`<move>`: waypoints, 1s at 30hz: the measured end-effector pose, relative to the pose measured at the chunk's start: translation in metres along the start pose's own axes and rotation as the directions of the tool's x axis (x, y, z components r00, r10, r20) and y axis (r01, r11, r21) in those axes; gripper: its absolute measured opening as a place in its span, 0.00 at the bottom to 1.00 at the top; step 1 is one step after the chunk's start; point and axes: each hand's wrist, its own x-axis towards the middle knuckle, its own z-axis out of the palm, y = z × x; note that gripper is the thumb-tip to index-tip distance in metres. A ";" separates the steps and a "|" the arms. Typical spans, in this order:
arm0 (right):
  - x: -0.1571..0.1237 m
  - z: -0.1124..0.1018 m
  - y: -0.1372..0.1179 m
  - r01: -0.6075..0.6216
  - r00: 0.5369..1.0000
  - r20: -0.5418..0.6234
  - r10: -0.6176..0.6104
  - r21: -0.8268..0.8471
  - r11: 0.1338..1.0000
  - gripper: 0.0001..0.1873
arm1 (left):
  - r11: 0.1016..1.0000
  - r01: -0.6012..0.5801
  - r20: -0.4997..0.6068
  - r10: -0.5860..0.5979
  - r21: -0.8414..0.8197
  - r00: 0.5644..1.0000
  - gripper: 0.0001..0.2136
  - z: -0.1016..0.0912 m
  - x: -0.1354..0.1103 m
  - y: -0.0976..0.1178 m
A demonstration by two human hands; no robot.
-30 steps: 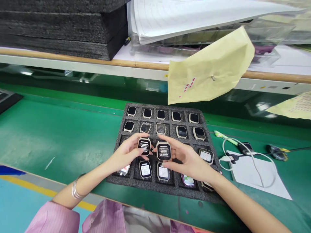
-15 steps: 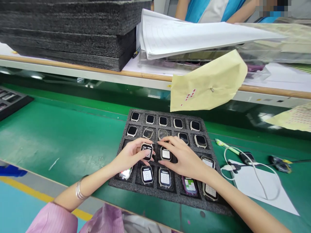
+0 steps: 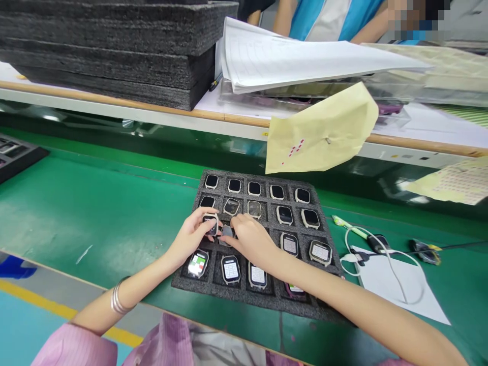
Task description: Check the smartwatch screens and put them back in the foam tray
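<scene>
My left hand is closed on a smartwatch case without a strap, the thumb lying across its screen. Just to the right, my right hand pinches a second smartwatch between thumb and fingers; its screen looks grey, and the hand partly covers it. Both watches are over the third row of a black foam tray, whose square pockets hold several more strapless watches. Dark screens fill the back rows, while nearer ones, such as the front watch, are lit. My right forearm hides part of the front row.
A white cable and white paper lie right of the tray. Above the green bench runs a shelf with stacked black foam, papers and a hanging yellow sheet. Another person is behind it.
My right hand has moved left from a lit watch in the third row and now holds a watch beside the left hand. The left hand has shifted left and slightly up with its watch.
</scene>
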 end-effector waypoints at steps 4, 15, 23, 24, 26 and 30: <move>-0.008 0.001 -0.003 -0.032 0.999 0.019 0.031 0.089 0.996 0.15 | 0.995 0.055 -0.059 -0.060 -0.089 0.996 0.11 -0.002 -0.010 -0.014; -0.031 -0.015 0.005 -0.111 0.993 0.070 0.097 0.844 0.525 0.17 | 0.993 0.057 -0.029 -0.060 -0.103 0.998 0.14 0.003 -0.014 0.003; -0.037 -0.037 0.017 -0.194 0.974 0.182 0.137 0.978 0.075 0.24 | 0.998 -0.055 0.023 0.056 -0.043 0.998 0.18 0.024 -0.004 0.032; -0.037 -0.037 0.018 -0.191 0.976 0.188 0.114 0.981 0.023 0.27 | 0.997 -0.061 0.027 0.063 -0.048 0.998 0.18 0.024 -0.002 0.031; -0.038 -0.035 0.021 -0.183 0.979 0.187 0.084 0.982 -0.053 0.28 | 0.997 -0.057 0.042 0.060 -0.052 0.997 0.18 0.022 0.000 0.024; -0.038 -0.031 0.024 -0.161 0.986 0.162 0.048 0.986 -0.032 0.23 | 0.998 -0.059 0.073 0.060 -0.013 0.996 0.19 0.015 0.001 0.012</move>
